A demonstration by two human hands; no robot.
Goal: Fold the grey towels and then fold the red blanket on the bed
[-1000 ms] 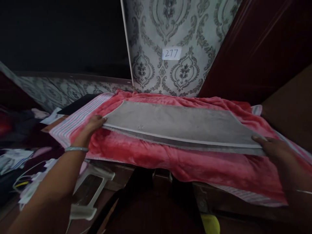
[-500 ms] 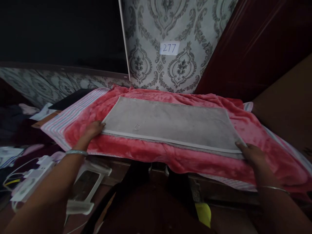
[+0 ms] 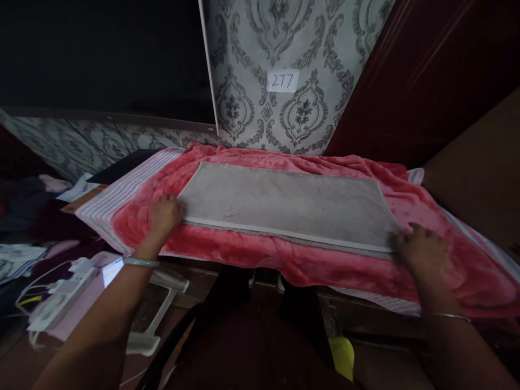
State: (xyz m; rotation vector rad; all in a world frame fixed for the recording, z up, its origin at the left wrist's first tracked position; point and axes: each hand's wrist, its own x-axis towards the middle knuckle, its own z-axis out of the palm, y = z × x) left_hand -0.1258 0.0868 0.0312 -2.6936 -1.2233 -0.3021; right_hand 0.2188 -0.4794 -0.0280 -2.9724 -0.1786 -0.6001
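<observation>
A grey folded towel (image 3: pixel 284 203) with a pale border along its front lies flat on a pink-red fleece blanket (image 3: pixel 244 244). At the towel's front left corner is my left hand (image 3: pixel 166 214), its fingers curled at the edge and closed on it. My right hand (image 3: pixel 422 249) is at the front right corner, touching the towel's edge; motion blurs its bent fingers, so their grip is unclear. A small light mark shows on the towel's left part.
A dark television screen (image 3: pixel 105 59) and a patterned wall with a paper marked 277 (image 3: pixel 283 80) stand behind. A power strip (image 3: pixel 60 300) with cables lies lower left beside a white stool-like frame (image 3: pixel 162 314). Clothes (image 3: pixel 52 216) are heaped at left.
My left hand has shifted slightly right and curled more over the towel's corner. The right hand's fingers have moved up and outward. The towel lies nearly as before, its front corners drawn slightly inward.
</observation>
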